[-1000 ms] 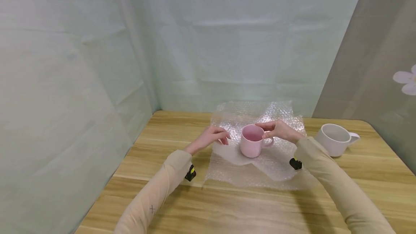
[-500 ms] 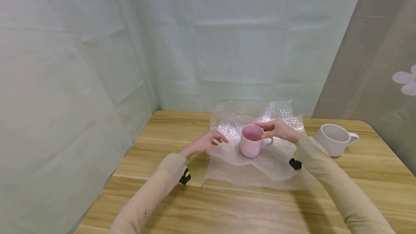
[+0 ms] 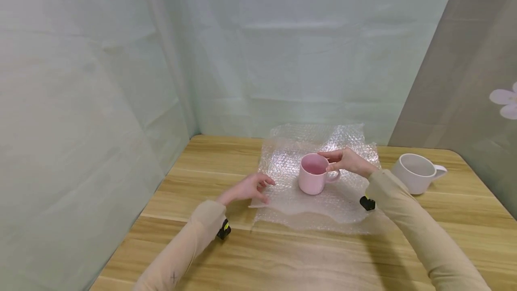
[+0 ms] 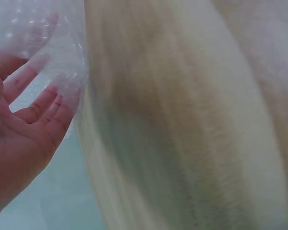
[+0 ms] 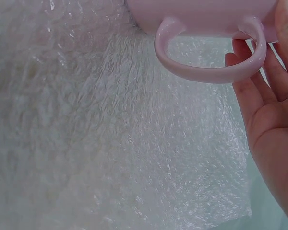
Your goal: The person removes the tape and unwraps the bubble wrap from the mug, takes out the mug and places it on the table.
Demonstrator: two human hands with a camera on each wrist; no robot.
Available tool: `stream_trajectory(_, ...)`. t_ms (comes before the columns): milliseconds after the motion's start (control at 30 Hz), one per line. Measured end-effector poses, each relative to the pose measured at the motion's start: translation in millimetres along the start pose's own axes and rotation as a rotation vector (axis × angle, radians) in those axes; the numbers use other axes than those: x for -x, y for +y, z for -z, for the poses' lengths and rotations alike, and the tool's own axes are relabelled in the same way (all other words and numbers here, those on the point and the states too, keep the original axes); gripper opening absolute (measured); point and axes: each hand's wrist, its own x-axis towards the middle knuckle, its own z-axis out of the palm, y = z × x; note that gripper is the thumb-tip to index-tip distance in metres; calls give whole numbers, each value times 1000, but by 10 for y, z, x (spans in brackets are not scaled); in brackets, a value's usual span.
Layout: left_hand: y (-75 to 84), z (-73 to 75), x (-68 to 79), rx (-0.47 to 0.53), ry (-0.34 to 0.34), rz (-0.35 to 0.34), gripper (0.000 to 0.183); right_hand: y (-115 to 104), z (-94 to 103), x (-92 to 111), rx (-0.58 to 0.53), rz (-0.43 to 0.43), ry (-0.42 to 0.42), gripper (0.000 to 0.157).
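A pink mug (image 3: 312, 178) stands upright on a sheet of bubble wrap (image 3: 278, 169). My right hand (image 3: 346, 161) grips the mug at its rim by the handle side. The right wrist view shows the thumb against the mug's wall and the other fingers behind the handle (image 5: 209, 74). At the left edge of the wrap is my left hand (image 3: 250, 187), its fingers loosely spread and a gap between thumb and forefinger. In the left wrist view its fingertips show through the clear wrap (image 4: 69, 43), which overlaps them.
A larger white mug (image 3: 415, 174) stands on the wooden table (image 3: 226, 259) at the right, beyond my right forearm. Pale cloth walls (image 3: 299, 57) rise behind and left of the table. The wrap reaches to the table's back edge.
My left hand has moved left and toward me, and the front-left flap of wrap has spread out that way with it. The right hand and the pink mug stay in place.
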Motion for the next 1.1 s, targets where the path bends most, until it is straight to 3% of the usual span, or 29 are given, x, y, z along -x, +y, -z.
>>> stream_trajectory(467, -43, -91, 46, -74, 59, 40, 58, 8, -26, 18, -21, -10, 13, 53)
stream_trajectory(1100, -20, -78, -31, -186, 22, 73, 56, 31, -26, 74, -110, 34, 13, 56)
